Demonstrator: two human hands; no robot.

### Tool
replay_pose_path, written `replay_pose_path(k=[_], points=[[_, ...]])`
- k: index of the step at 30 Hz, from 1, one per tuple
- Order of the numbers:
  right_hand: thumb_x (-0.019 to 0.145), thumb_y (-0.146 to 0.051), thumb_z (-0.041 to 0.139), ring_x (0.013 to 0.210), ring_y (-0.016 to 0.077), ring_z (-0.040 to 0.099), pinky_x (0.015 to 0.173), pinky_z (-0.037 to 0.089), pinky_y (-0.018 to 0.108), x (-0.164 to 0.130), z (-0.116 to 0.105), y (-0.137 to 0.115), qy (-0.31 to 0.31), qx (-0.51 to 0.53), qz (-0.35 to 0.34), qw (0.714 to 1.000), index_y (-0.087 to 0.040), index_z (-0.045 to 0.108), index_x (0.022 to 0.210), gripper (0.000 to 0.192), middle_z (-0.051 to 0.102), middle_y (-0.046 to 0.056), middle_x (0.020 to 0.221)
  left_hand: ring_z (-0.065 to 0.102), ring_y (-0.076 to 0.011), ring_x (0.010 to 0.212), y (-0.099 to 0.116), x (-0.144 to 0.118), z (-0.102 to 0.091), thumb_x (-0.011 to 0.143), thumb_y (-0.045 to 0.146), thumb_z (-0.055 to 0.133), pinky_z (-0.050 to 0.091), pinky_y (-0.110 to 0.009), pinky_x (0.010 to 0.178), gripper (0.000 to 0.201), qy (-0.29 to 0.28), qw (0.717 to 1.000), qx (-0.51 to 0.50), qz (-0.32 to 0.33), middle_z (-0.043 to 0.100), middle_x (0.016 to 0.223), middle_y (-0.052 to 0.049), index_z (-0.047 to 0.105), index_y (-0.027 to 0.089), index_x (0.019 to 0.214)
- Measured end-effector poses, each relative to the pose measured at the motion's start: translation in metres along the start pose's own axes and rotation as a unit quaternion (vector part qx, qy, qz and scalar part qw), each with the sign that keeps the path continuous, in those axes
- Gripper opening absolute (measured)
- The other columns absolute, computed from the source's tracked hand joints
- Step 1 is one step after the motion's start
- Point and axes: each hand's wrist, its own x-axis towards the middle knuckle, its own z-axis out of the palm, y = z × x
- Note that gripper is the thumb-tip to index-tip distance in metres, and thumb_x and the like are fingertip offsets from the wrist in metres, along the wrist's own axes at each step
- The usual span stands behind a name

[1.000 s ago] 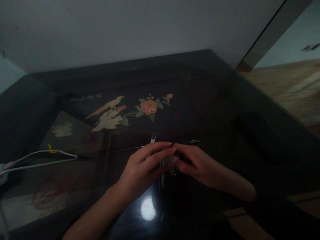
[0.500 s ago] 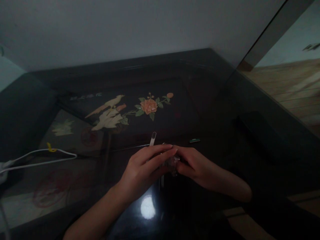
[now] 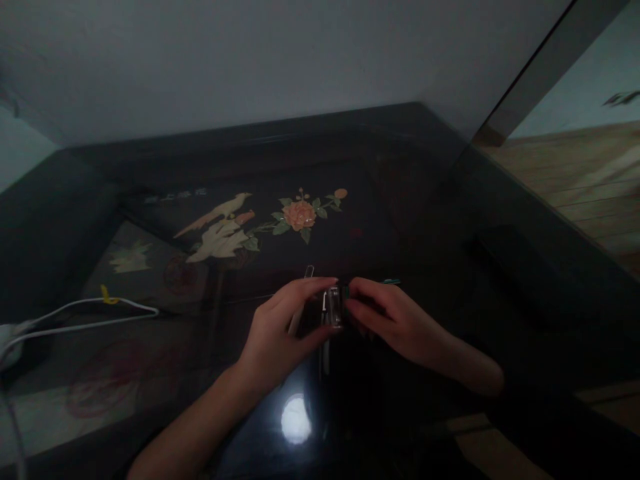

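**Clear block (image 3: 335,308) held above dark table (image 3: 425,220)**

Between the left hand's (image 3: 277,323) thumb and fingers, the glassy, straight-sided block is gripped by its ends. By the right hand (image 3: 407,327), thumb and fingers drawn narrow, a small green piece (image 3: 346,292) is pinched close against the block's side; its exact shape is hidden. Beneath and behind the left hand, a slim pale strip (image 3: 309,271) with a rounded end is partly covered. Past the right fingers, a thin green sliver (image 3: 391,281) is seen on the table. Farther out, the glossy surface is decorated with a petalled rose (image 3: 299,215) and a long-tailed bird (image 3: 215,213). At left, a smooth white cord (image 3: 90,330) is looped; at right, a dark oblong case (image 3: 520,260) is dimly seen.
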Motion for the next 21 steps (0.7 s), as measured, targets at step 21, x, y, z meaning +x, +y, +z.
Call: replay_pose_path(k=[21], points=[[0.093,-0.022,0.053,0.064,0.0136,0.055,0.06,0.033,0.025,0.005,-0.03,0.006,-0.082,-0.275,0.02,0.958,-0.017,0.057,0.074,0.021,0.061,0.001,0.071,0.074,-0.0177,0.079,-0.019,0.022,-0.018,0.087,0.022,0.059,0.059,-0.029,0.077,0.041,-0.04,0.88,-0.299,-0.367,0.076,0.097,-0.009,0.054,0.011,0.126]])
